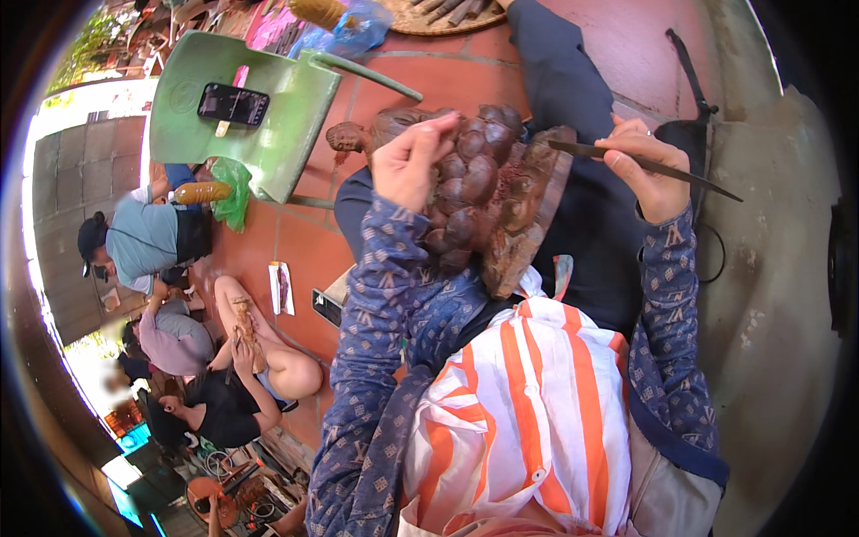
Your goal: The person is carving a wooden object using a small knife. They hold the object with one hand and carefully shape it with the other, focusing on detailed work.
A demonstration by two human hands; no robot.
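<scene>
A dark reddish-brown carved wooden figure (pixel 465 179) lies across my lap. It has a small carved head at its left end, rounded lobes in the middle and a rough flat base on the right. My left hand (pixel 413 163) is over the carving's left part, fingers curled and pinched together; whether anything small is between them is hidden. In my right hand (pixel 651 172) is a long, thin, flat dark file (pixel 702 182), gripped near its middle. The file's left tip reaches the upper edge of the carving's base.
A green plastic chair (pixel 300 125) stands at the upper left with a phone (pixel 234 105) on it. Another phone (pixel 327 307) and a small packet (pixel 282 288) lie left of my lap. Several people sit at the left, one (pixel 228 403) holding a carving. A woven tray (pixel 438 20) is far ahead.
</scene>
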